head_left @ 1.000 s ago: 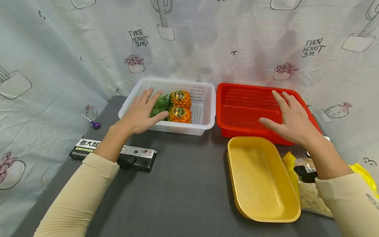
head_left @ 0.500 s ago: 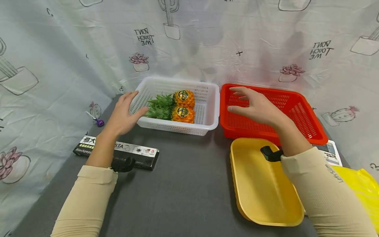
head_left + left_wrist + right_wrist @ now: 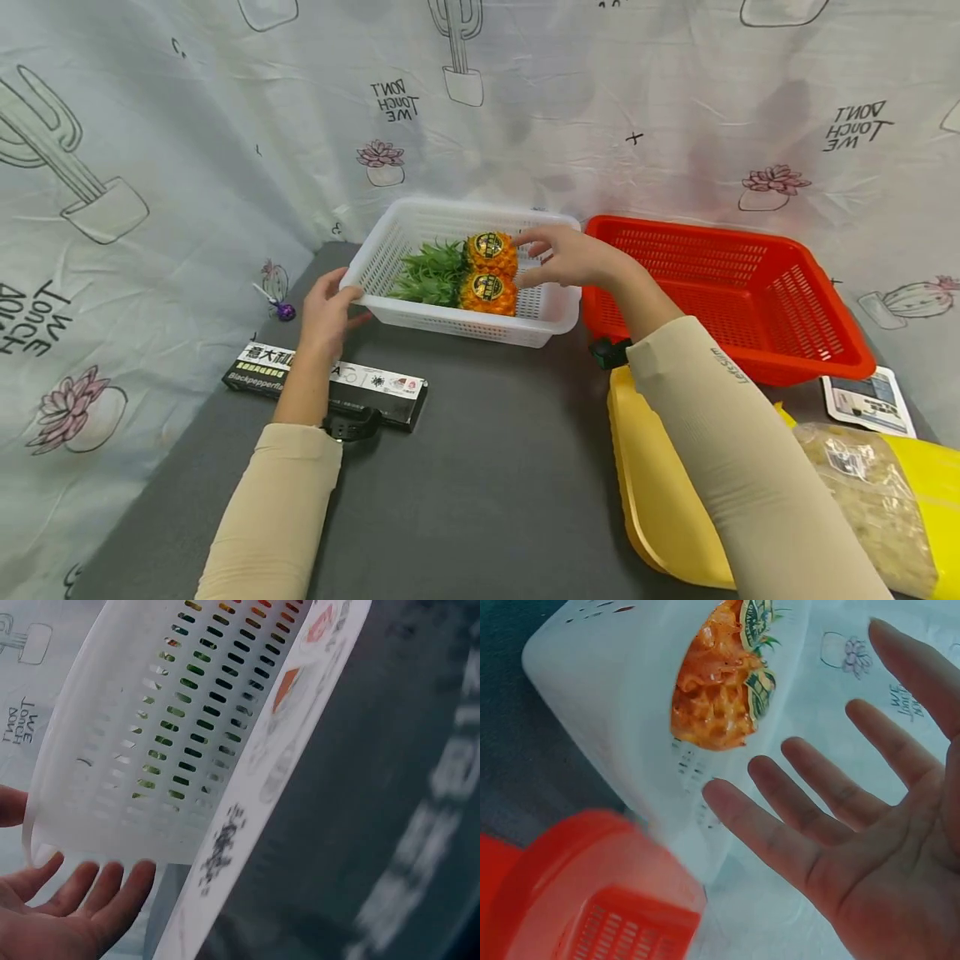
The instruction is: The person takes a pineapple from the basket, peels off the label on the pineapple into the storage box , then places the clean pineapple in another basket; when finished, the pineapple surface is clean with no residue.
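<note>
My left hand (image 3: 324, 312) is at the near left corner of a white plastic basket (image 3: 450, 321), thumb at the rim and fingers outside below it. In the left wrist view, the thumb and fingers straddle the corner of the basket (image 3: 112, 787). Two orange pineapples (image 3: 489, 296) with green leaves (image 3: 431, 275) and round black-and-gold labels lie inside. Above the basket's right part is my right hand (image 3: 573, 257), fingertips close to the pineapples. The right wrist view shows its fingers (image 3: 802, 780) spread, with nothing between them.
A red basket (image 3: 813, 371) stands right of the white one, a yellow tub (image 3: 667, 508) before it. A black pasta box (image 3: 382, 400) lies near the left wrist. At right are a yellow-and-clear bag (image 3: 862, 483) and a flat white-edged item (image 3: 870, 404). A purple lollipop (image 3: 285, 311) lies left.
The right hand has moved left from over the red basket to above the white basket. The left hand has come down from above the white basket to its near left corner.
</note>
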